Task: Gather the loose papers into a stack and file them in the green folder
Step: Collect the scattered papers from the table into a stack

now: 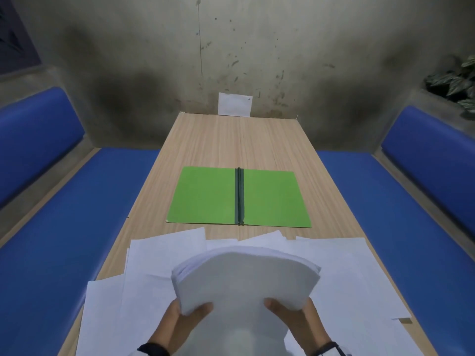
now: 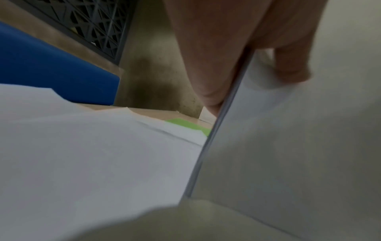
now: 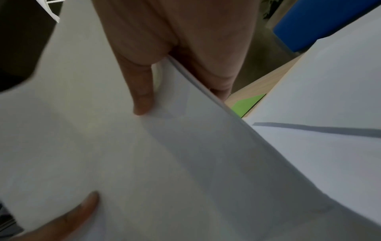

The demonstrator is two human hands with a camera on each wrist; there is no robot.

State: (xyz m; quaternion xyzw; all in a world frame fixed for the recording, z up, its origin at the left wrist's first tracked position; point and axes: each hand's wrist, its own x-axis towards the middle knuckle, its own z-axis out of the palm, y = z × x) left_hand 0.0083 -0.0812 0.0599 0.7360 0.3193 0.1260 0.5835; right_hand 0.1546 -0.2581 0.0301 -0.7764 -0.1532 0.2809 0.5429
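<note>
A thick stack of white papers (image 1: 244,281) stands upright above the table's near end, its top bowing away from me. My left hand (image 1: 185,313) grips its left edge, thumb on the near face. My right hand (image 1: 288,310) grips its right edge the same way. The left wrist view shows the left hand (image 2: 243,68) pinching the stack's edge (image 2: 208,146); the right wrist view shows the right hand (image 3: 164,70) pinching the stack (image 3: 185,146). Several loose sheets (image 1: 159,255) lie spread on the table beneath. The green folder (image 1: 203,196) lies open flat beyond them, its dark spine up the middle.
The wooden table (image 1: 231,140) runs away from me to a stained grey wall. A white paper (image 1: 235,104) leans against that wall at the far end. Blue padded benches (image 1: 64,227) flank the table on both sides. A leafy plant (image 1: 457,80) sits at the far right.
</note>
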